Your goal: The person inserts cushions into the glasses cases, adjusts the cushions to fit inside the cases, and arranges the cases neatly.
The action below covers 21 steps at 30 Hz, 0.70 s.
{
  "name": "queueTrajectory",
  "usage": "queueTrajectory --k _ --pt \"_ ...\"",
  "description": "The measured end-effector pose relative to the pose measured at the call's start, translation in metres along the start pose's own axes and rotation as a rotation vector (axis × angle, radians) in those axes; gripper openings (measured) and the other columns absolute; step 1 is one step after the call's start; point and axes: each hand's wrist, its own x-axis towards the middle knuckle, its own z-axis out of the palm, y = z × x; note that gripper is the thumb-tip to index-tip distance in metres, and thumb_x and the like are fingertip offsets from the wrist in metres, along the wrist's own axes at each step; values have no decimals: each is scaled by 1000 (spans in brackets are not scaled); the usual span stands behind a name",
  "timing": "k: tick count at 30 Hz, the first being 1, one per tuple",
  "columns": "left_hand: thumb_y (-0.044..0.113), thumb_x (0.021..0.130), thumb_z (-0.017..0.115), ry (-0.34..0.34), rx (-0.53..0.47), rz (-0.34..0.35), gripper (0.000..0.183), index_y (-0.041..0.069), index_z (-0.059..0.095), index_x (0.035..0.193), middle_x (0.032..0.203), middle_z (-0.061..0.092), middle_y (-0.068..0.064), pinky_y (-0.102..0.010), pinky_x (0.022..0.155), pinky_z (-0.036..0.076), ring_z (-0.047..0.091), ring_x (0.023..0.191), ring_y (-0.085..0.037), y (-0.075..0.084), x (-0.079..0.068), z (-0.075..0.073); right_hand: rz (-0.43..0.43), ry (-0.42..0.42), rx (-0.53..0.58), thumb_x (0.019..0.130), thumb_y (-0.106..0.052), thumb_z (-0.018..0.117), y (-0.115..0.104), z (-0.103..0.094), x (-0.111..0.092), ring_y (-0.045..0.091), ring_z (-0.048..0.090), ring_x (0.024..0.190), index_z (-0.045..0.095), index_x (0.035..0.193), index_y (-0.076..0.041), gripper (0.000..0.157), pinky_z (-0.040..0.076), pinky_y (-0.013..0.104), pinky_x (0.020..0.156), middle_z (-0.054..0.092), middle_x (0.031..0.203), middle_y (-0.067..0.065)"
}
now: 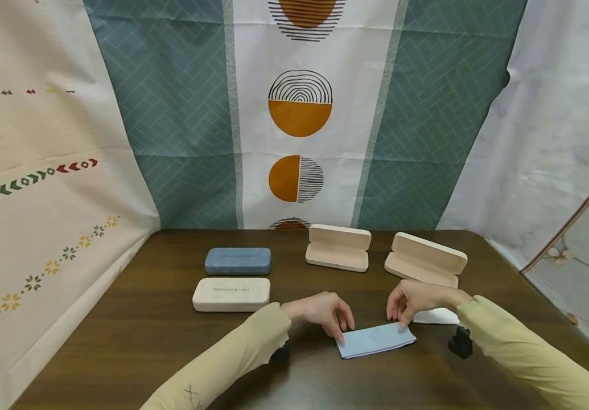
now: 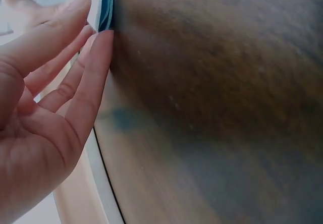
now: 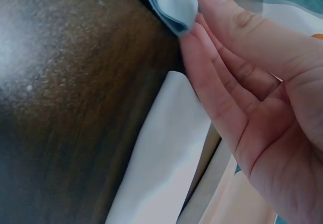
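Note:
A folded light-blue cloth [image 1: 376,340] lies in front of me in a long strip, its stacked layers showing at the edge in both wrist views. My left hand [image 1: 324,312] pinches its left end, thumb on top and fingertips at the far edge. At the other end my right hand [image 1: 419,298] pinches it in the same way. Partly under the right wrist is a folded white cloth [image 3: 161,148]. Beyond the right hand stands an open cream glasses case [image 1: 422,267], its front corner hidden by that hand.
Another open cream glasses case [image 1: 336,256] stands at the table's back middle. To the left lie a closed blue case [image 1: 238,262] and a closed white case [image 1: 231,296], one in front of the other. A patterned curtain [image 1: 299,142] hangs behind the dark wooden table [image 1: 135,330].

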Motion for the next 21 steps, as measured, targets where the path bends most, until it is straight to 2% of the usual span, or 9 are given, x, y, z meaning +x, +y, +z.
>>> queueTrajectory --k 6,12,18,21 --pt "-9 64 77 13 77 -25 23 0 65 81 67 56 -5 -24 51 50 53 52 -10 5 1 3 13 34 -87 69 -10 78 2 2 -2 6 53 62 68 79 -3 17 48 24 55 63 71 3" --pt "-5 70 75 -9 163 -20 15 3 63 75 65 55 1 -22 50 49 53 54 -8 7 0 3 2 62 -108 71 -12 77 4 0 -3 7 52 61 68 77 -7 13 45 21 53 62 71 0" --pt "-9 77 66 -25 77 -2 12 2 59 76 67 57 -1 -26 52 50 55 58 -9 3 -3 -6 -21 91 0 76 -8 72 10 -5 -3 8 54 64 66 81 -4 8 45 22 54 63 74 2" --pt "-9 78 63 1 35 3 10 0 59 78 69 57 -2 -27 54 51 54 61 -9 0 -6 -13 -58 119 64 79 -4 69 14 -6 -3 9 56 67 65 84 -1 7 47 24 58 64 77 4"
